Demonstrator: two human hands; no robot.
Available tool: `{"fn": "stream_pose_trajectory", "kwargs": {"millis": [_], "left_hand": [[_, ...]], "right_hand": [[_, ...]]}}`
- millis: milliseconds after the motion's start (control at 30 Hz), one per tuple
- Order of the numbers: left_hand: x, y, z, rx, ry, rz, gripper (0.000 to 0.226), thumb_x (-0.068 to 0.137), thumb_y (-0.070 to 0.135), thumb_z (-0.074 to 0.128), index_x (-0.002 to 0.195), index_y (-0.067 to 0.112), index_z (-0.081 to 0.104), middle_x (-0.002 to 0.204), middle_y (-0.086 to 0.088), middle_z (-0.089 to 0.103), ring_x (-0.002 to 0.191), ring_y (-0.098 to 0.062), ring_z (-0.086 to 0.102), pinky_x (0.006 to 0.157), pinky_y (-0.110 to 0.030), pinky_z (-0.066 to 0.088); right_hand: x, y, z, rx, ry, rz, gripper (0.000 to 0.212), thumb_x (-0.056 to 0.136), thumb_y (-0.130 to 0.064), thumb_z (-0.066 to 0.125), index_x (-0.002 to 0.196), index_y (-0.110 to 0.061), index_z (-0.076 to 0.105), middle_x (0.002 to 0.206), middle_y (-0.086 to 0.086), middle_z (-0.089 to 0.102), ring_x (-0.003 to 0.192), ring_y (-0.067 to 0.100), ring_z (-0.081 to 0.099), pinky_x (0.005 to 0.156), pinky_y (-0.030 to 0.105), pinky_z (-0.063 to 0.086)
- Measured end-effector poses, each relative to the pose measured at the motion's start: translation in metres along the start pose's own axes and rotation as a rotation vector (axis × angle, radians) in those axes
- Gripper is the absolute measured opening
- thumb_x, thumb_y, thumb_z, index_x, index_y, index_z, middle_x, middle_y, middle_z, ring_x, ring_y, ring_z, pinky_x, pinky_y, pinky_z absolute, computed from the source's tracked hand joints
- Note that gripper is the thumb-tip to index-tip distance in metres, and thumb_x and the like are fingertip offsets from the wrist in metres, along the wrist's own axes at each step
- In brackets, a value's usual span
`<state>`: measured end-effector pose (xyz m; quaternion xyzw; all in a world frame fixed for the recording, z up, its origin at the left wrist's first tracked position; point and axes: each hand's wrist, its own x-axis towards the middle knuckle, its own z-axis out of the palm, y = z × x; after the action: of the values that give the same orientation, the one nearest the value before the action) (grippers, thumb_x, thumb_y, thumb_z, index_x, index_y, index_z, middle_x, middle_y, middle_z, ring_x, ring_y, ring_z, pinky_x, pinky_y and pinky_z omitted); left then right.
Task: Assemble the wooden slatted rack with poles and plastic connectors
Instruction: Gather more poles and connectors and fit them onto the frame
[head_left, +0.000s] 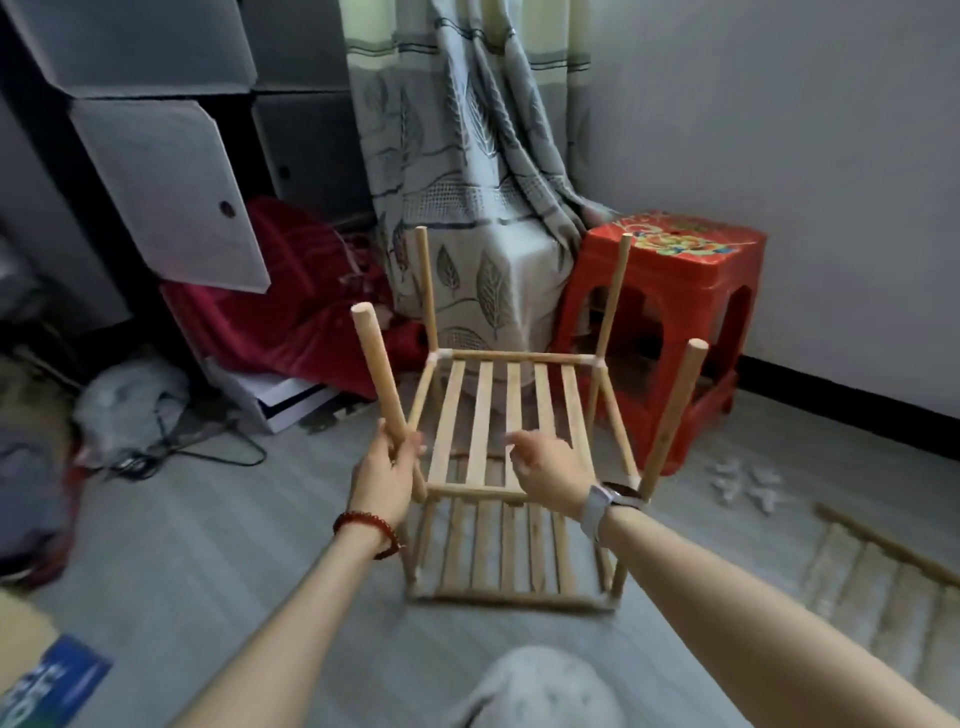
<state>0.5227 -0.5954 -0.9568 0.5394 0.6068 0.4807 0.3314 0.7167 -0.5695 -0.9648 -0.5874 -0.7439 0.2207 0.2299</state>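
Observation:
A wooden rack stands on the grey floor with two slatted shelves, the upper shelf (511, 410) above the lower shelf (511, 556). Poles rise from the upper shelf's corners, joined by white plastic connectors (439, 357). My left hand (387, 467) grips the near left pole (382, 382) low down, by the front left corner. My right hand (550, 465) hovers over the upper shelf's front edge with fingers loosely spread, holding nothing. The near right pole (672, 415) leans outward. A spare slatted panel (883, 577) lies on the floor at right, with several loose white connectors (743, 483) nearby.
A red plastic stool (717, 291) stands behind the rack at right, a patterned curtain (467, 208) behind it. Red cloth (291, 301), a grey cabinet door (176, 192), cables and a bag (130, 400) crowd the left. A white wall lies to the right.

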Motion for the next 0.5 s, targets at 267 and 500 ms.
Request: {"fn": "stream_pose_trajectory", "kwargs": {"millis": [267, 500], "left_hand": [[0.034, -0.042, -0.012, -0.129, 0.166, 0.002, 0.008, 0.099, 0.021, 0.041, 0.105, 0.018, 0.036, 0.080, 0.000, 0.061, 0.074, -0.012, 0.062, 0.060, -0.020, 0.050], [0.033, -0.056, 0.004, 0.060, 0.061, -0.002, 0.011, 0.097, 0.023, 0.045, 0.105, 0.023, 0.037, 0.084, 0.006, 0.061, 0.084, -0.014, 0.063, 0.062, -0.019, 0.045]], "right_hand": [[0.014, 0.042, 0.089, -0.332, -0.124, -0.048, 0.044, 0.098, -0.011, 0.037, 0.136, -0.035, 0.039, 0.127, -0.004, 0.051, 0.127, 0.021, 0.033, 0.099, 0.039, 0.027], [0.007, 0.084, 0.062, -0.388, -0.088, -0.062, 0.049, 0.092, -0.001, 0.041, 0.126, -0.035, 0.048, 0.121, -0.010, 0.052, 0.121, 0.016, 0.035, 0.086, 0.031, 0.027]]}}
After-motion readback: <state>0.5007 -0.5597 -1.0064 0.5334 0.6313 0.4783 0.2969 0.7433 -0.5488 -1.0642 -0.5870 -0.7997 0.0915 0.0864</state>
